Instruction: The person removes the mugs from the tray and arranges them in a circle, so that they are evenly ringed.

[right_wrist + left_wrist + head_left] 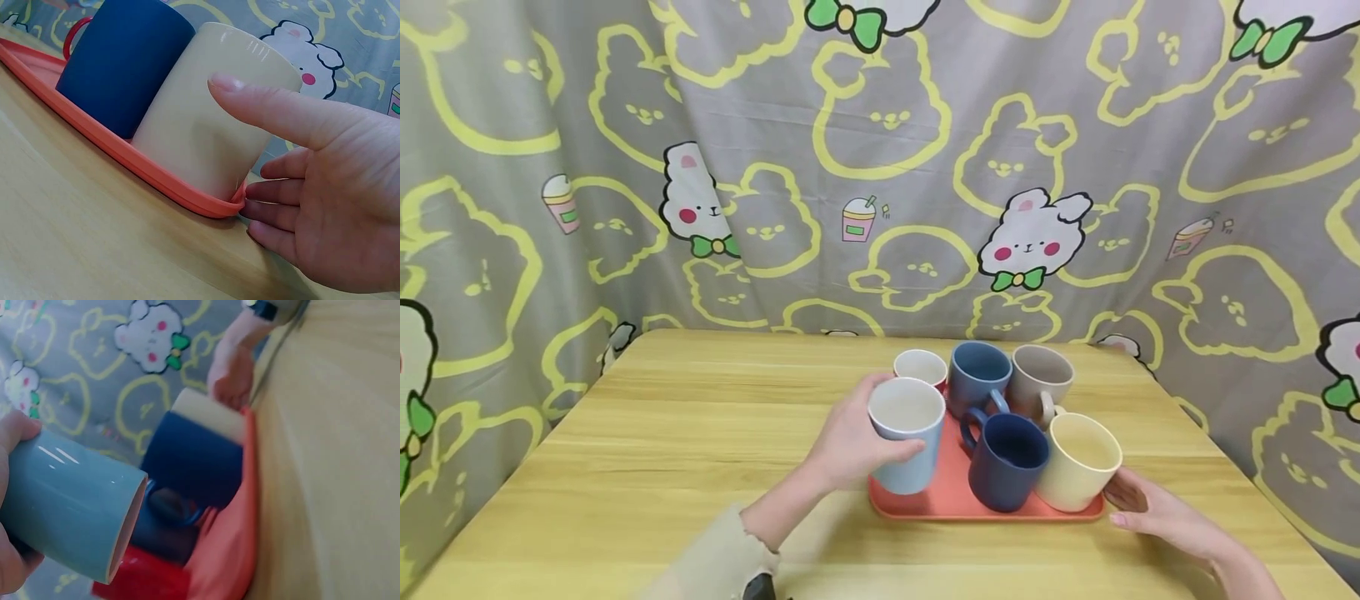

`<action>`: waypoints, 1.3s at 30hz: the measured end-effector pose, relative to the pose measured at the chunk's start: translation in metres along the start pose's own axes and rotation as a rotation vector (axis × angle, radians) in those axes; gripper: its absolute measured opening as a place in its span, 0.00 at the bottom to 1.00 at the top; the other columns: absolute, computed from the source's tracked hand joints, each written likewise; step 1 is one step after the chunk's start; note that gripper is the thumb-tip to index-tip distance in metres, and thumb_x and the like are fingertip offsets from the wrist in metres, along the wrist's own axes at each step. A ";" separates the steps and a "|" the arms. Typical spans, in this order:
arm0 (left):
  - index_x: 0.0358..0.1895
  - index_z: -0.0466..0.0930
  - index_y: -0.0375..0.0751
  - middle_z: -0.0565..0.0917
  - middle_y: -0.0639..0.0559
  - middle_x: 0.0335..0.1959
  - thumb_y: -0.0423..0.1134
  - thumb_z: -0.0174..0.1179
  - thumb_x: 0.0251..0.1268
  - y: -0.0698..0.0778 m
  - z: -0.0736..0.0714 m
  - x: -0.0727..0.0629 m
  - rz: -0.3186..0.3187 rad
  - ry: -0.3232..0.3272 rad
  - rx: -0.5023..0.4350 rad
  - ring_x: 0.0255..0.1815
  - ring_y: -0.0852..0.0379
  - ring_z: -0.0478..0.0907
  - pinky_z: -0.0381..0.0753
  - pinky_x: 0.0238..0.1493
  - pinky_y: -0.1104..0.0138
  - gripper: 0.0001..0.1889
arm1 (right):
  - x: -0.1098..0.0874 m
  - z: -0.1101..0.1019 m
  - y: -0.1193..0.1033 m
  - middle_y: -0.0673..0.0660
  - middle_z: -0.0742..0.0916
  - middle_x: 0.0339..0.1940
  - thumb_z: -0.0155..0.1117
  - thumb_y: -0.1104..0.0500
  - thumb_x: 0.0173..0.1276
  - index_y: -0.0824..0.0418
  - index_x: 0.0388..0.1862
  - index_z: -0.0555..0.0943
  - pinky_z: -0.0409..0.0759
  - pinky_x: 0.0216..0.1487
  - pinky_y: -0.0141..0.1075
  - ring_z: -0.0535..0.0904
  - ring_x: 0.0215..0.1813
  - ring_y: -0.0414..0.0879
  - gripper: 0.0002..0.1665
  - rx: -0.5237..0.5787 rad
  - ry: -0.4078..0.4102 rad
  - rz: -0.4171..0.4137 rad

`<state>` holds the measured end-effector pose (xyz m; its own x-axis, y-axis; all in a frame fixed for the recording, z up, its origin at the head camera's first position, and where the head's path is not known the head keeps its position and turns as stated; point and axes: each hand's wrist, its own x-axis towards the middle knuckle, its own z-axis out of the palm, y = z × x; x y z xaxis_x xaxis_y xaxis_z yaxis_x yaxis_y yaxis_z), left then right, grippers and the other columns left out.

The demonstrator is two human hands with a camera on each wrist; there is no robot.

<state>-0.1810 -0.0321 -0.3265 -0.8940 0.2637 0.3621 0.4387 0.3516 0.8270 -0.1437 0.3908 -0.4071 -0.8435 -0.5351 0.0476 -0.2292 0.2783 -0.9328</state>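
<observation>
My left hand [847, 440] grips a light blue cup [904, 462] without a visible handle, over the left front part of a coral-red tray [952, 482]. In the left wrist view the cup's [69, 500] base is apart from the tray. My right hand [1167, 512] is at the tray's front right corner, fingers extended. Its fingertips reach the tray rim [212, 205] in the right wrist view, and the thumb overlaps the cream mug [206, 125]. Beside that mug on the tray stands a navy mug [1003, 482].
Along the tray's back row are a red cup with white inside [920, 367], a blue mug [964, 400] and a grey-beige mug [1028, 400]. The tray rests on a wooden table [700, 433]. A patterned grey curtain [760, 125] hangs behind and at both sides.
</observation>
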 end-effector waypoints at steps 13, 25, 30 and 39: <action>0.58 0.67 0.39 0.79 0.43 0.45 0.41 0.76 0.36 -0.037 -0.073 0.019 -0.055 0.233 0.162 0.44 0.47 0.77 0.76 0.43 0.54 0.40 | -0.002 -0.002 0.005 0.26 0.66 0.59 0.50 0.73 0.66 0.88 0.62 0.33 0.62 0.55 0.21 0.62 0.60 0.24 0.42 0.088 -0.013 -0.028; 0.62 0.61 0.34 0.74 0.36 0.51 0.47 0.73 0.41 -0.107 -0.106 0.041 -0.191 0.290 0.270 0.51 0.39 0.71 0.69 0.50 0.49 0.44 | -0.001 0.000 0.004 0.87 0.41 0.60 0.49 0.73 0.67 0.88 0.62 0.34 0.63 0.55 0.22 0.62 0.60 0.24 0.41 0.044 -0.006 0.003; 0.62 0.60 0.32 0.72 0.34 0.53 0.46 0.72 0.42 -0.123 -0.110 0.047 -0.207 0.281 0.295 0.54 0.38 0.69 0.67 0.52 0.48 0.44 | -0.001 0.000 0.004 0.88 0.41 0.60 0.49 0.73 0.67 0.88 0.62 0.34 0.63 0.55 0.22 0.62 0.60 0.24 0.41 0.050 -0.003 0.005; 0.62 0.59 0.31 0.71 0.33 0.54 0.45 0.71 0.43 -0.141 -0.113 0.055 -0.209 0.265 0.289 0.54 0.37 0.68 0.66 0.54 0.47 0.43 | -0.001 0.001 0.003 0.88 0.41 0.60 0.50 0.72 0.67 0.88 0.62 0.33 0.63 0.55 0.22 0.62 0.60 0.23 0.42 0.068 0.000 0.021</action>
<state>-0.3025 -0.1686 -0.3745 -0.9421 -0.0664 0.3287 0.2194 0.6192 0.7539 -0.1430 0.3915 -0.4107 -0.8477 -0.5298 0.0280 -0.1780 0.2343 -0.9557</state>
